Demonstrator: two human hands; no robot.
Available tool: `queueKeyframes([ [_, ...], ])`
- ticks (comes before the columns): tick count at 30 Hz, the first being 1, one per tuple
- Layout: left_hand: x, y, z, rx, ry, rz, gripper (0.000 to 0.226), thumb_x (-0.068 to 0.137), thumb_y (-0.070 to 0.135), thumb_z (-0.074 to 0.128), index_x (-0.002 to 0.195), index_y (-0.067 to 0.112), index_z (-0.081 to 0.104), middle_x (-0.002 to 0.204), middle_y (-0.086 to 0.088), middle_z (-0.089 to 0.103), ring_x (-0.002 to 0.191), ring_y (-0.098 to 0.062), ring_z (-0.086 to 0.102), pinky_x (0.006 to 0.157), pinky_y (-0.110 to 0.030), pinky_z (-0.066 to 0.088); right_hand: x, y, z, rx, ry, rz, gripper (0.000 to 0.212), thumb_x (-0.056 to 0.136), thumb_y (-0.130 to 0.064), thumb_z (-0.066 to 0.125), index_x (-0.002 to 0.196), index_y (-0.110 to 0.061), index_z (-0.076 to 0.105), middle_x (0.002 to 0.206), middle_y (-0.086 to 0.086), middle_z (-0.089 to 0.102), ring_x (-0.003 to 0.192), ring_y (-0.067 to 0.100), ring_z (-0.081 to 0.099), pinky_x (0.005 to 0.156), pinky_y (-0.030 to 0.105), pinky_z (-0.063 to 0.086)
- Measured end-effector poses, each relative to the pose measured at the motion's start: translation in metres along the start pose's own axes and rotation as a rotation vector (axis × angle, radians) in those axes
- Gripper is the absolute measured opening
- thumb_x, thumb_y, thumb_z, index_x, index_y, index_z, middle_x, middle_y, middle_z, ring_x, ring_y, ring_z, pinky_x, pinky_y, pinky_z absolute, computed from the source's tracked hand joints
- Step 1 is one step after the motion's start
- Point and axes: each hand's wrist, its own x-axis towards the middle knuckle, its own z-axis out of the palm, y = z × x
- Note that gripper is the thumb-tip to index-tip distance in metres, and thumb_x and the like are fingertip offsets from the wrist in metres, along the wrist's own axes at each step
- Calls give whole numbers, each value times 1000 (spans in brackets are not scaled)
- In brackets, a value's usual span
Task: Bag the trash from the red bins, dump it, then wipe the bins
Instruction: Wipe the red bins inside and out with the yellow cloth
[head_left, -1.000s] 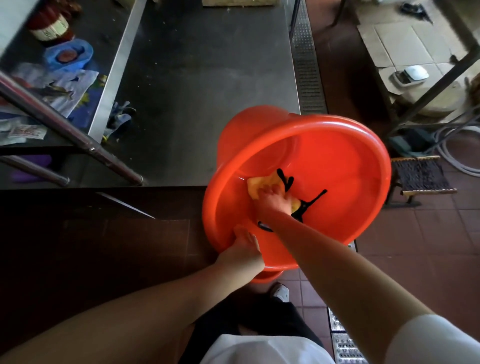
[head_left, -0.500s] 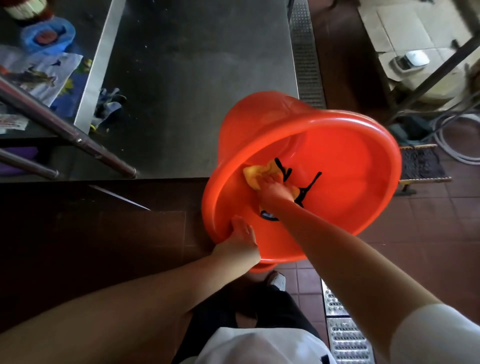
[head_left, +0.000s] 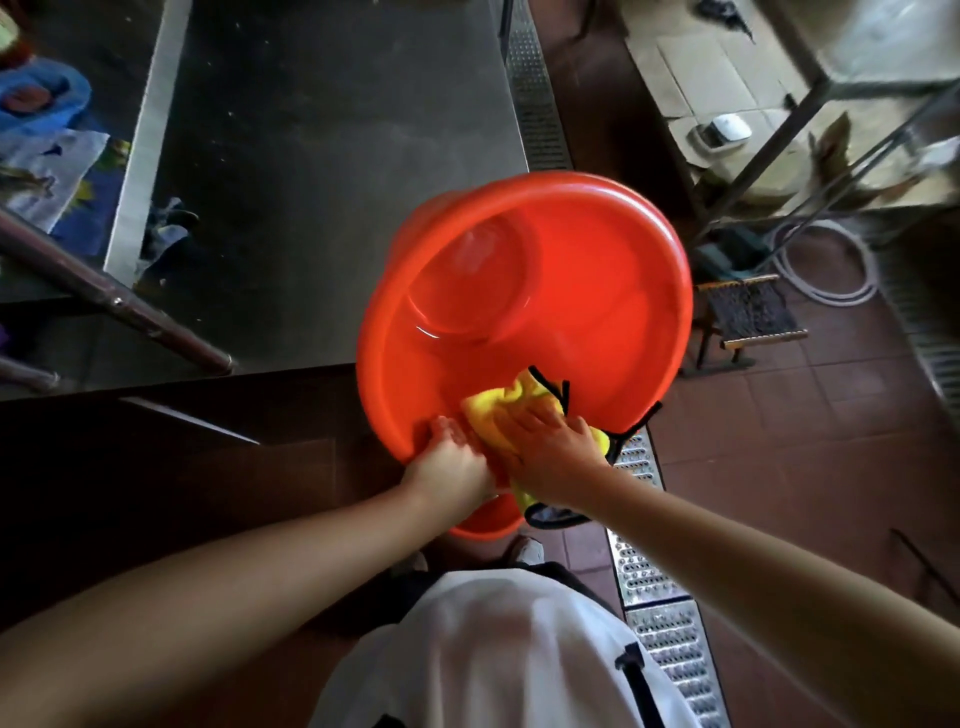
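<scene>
A round red bin (head_left: 597, 291) is tipped toward me in front of the steel table, its inside bare and shiny. My left hand (head_left: 452, 462) grips its near rim, fingers curled over the edge. A yellow cloth with black trim (head_left: 498, 410) lies on the inner wall just inside that rim. My right hand (head_left: 550, 449) presses flat on the cloth with fingers spread, right beside my left hand. A second red bin (head_left: 488, 519) shows partly below my hands, mostly hidden.
A steel table (head_left: 332, 171) stretches to the left and behind the bin, with a metal bar (head_left: 114, 301) slanting across its left side. Metal floor grating (head_left: 654, 613) runs along the red tile floor. A small woven stool (head_left: 748, 317) and coiled hose (head_left: 831, 265) sit to the right.
My right hand has drawn the cloth from deep in the bin up to the near rim beside my left hand. The bin's mouth now faces me more squarely.
</scene>
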Motion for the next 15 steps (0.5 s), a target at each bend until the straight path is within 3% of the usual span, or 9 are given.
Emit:
queueKeyframes([
  [3,-6,-7,-9,-37,-41,-3,65,97,48,49,131,-7,54,123,-47,50,117,-60,50,102,-63,37,9,-3,-1,-6,-6,13,75,96,-57,46,159,-32,14,164,-7,17,150,23,13,112,56,24],
  [5,-10,-11,-13,-34,-17,-36,68,76,61,70,111,3,72,98,-36,67,93,-50,67,85,-54,54,25,-5,-3,13,-16,20,67,100,-53,40,159,-31,16,165,-6,17,150,23,13,113,59,21],
  [7,-11,-11,-8,-56,75,-37,64,62,61,78,98,8,78,84,-24,73,78,-39,72,74,-46,59,44,-7,-2,28,-36,19,62,103,-49,36,159,-30,17,165,-5,18,150,25,15,113,62,20],
  [11,-9,-9,2,-22,83,-56,56,54,44,81,89,2,78,82,-23,73,75,-38,71,72,-48,59,84,-5,3,39,-32,36,60,103,-40,41,158,-30,19,163,-6,22,147,26,22,109,57,28],
  [15,-4,-5,10,52,72,-80,51,57,34,76,92,-3,77,84,-28,72,76,-40,71,71,-48,59,125,0,6,131,-39,70,51,106,-38,30,156,-32,23,163,-6,22,149,24,17,111,59,28],
])
